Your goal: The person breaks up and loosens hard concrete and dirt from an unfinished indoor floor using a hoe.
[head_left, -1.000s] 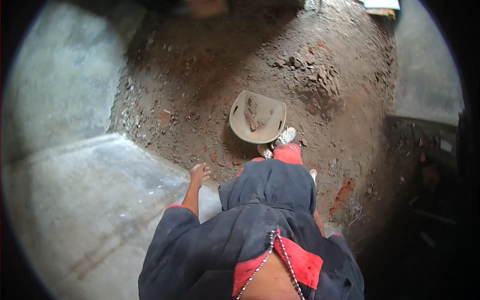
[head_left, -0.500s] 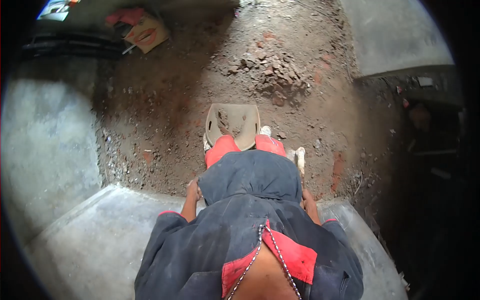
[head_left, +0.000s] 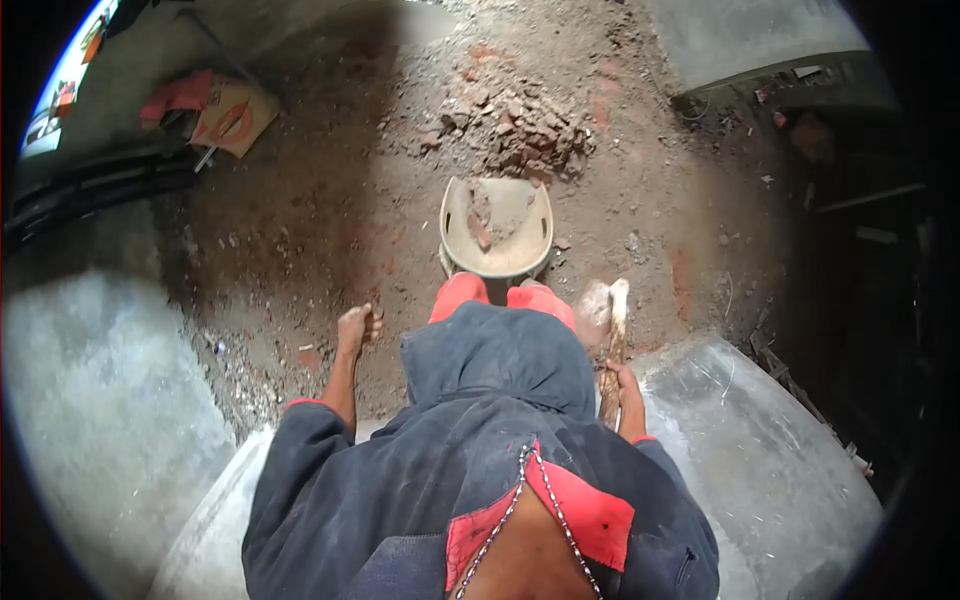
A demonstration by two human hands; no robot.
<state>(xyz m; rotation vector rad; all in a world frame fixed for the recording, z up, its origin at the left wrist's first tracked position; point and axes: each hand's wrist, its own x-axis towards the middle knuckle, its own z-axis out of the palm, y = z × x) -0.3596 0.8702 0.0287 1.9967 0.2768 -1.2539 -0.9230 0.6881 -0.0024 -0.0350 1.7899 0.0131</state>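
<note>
My right hand [head_left: 628, 392] is wrapped round the wooden handle of a hoe [head_left: 612, 370], at the right of my lap. The handle's pale end points forward, and a dull flat blade lies beside it, partly behind my knee. Held out to the left over the dirt, my left hand [head_left: 358, 328] has its fingers curled, with nothing visible in them. In front of my knees sits a beige scoop-shaped pan [head_left: 520, 255] with slots in its sides. Some soil and a brick fragment [head_left: 480, 236] lie inside it.
Beyond the pan rises a heap of broken brick and soil [head_left: 530, 130]. A printed sack [head_left: 235, 115] lies at the upper left near dark bars [head_left: 110, 185]. Concrete slabs [head_left: 760, 40] stand at the upper right and along the left. I sit on a concrete ledge [head_left: 700, 410].
My left hand has moved forward and outward from beside my hip. My right hand now shows round the hoe's handle, which has shifted into fuller view. The view has swung left.
</note>
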